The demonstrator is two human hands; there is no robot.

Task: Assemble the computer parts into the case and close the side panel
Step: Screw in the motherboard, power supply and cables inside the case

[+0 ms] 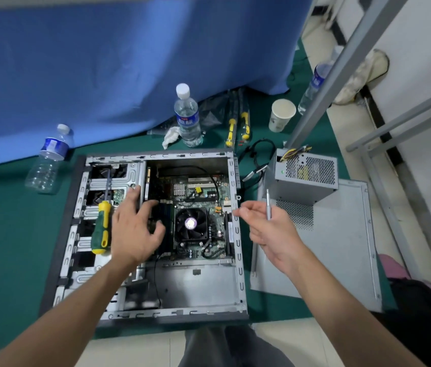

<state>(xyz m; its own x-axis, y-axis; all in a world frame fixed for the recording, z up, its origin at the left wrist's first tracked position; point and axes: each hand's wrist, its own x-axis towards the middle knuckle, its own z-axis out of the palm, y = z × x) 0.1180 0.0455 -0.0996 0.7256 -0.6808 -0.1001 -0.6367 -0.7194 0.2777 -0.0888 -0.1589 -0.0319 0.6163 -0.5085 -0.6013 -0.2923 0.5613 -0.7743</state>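
The open grey computer case (238, 260) lies on its side on a green mat. Inside it sit the motherboard (209, 194) and its black CPU fan (191, 224). My left hand (132, 229) hovers with spread fingers over the board's left edge, just left of the fan, and holds nothing. My right hand (272, 231) is palm up beside the case's right rim and grips a slim silver screwdriver (268, 202). The grey power supply (304, 178) stands outside the case on the removed side panel (341, 247), to the right.
A green and yellow screwdriver (102, 229) lies on the drive bays. Beyond the case are three water bottles (187, 117), a paper cup (281, 115), yellow-handled tools (238, 125) and a black cable (259, 157). A metal frame (341, 62) rises on the right, and blue cloth (103, 62) hangs behind.
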